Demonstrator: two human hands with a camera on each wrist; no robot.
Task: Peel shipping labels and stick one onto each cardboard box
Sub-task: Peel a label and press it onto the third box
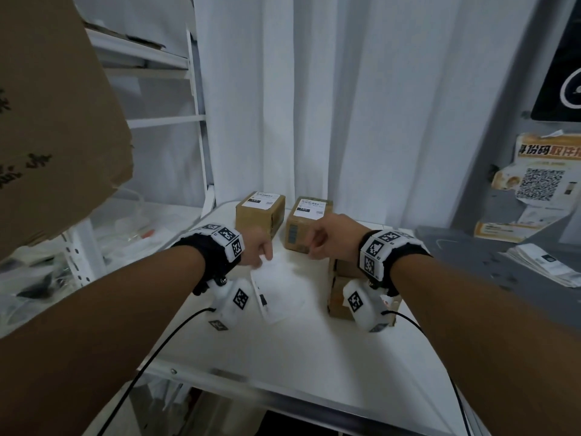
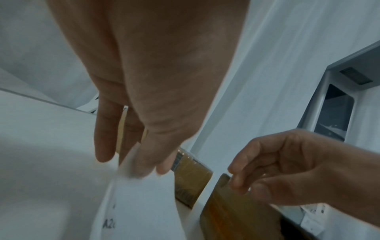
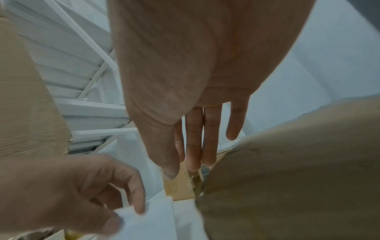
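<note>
Two small cardboard boxes stand at the back of the white table [image 1: 314, 350], each with a white label on top: the left box [image 1: 256, 217] and the right box [image 1: 301, 234]. A third brown box [image 1: 341, 278] sits nearer, mostly hidden under my right wrist. My left hand [image 1: 262, 258] pinches the top corner of a white label sheet [image 1: 278, 291] between thumb and fingers [image 2: 141, 162]; the sheet [image 2: 144, 207] hangs to the table. My right hand [image 1: 314, 250] hovers over the near box [image 3: 287, 178], fingers [image 3: 193, 146] loosely extended and holding nothing I can see.
A big cardboard box [image 1: 56, 121] looms at upper left beside white shelving [image 1: 166, 118]. A white curtain [image 1: 330, 105] hangs behind the table. A grey counter at right carries a stack of papers [image 1: 544, 262]. Wrist-camera cables [image 1: 151, 357] trail over the table's front edge.
</note>
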